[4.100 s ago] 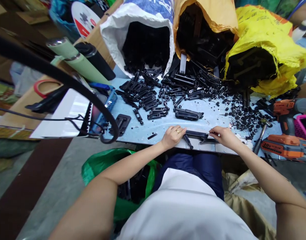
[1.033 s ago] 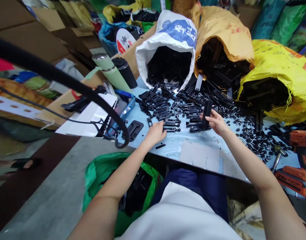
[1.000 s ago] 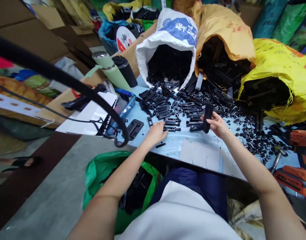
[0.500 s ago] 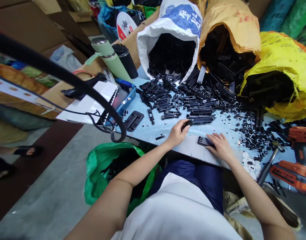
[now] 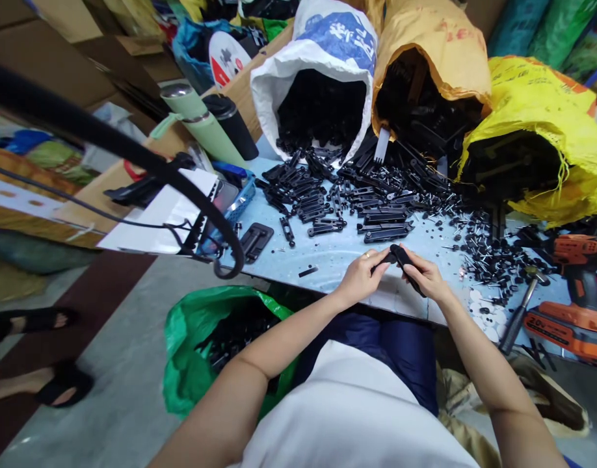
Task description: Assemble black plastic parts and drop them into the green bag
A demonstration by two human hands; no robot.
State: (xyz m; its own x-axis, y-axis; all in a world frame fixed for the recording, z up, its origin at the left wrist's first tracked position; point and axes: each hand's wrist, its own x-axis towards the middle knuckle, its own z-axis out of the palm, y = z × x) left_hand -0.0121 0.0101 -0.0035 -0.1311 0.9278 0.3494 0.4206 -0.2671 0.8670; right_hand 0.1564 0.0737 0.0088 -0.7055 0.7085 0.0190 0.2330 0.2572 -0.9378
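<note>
My left hand (image 5: 361, 278) is closed on a small black plastic link piece (image 5: 387, 259), partly hidden by the fingers. Between the thumb and fingers of my right hand (image 5: 428, 276) is a longer black plastic part (image 5: 400, 256), held at a slant. The two parts meet or overlap between my fingertips; how they join is too small to tell. Below my hands lies a pale sheet (image 5: 393, 294) at the table's front edge. Just beyond them sit several assembled black links (image 5: 389, 232) in a stack.
Sacks, white (image 5: 264, 97), orange (image 5: 439, 32) and yellow (image 5: 523, 123), spill black parts and screws (image 5: 484, 253) onto the blue table. A hammer (image 5: 520, 312) and cordless drill (image 5: 566, 322) lie right. A green bag (image 5: 181, 344) stands below left. Another person's feet (image 5: 64, 390) show.
My right hand has lifted the black part off the pale sheet and moved left. My left hand has come right and nearer with its piece, so both now meet. The other person's feet have shifted.
</note>
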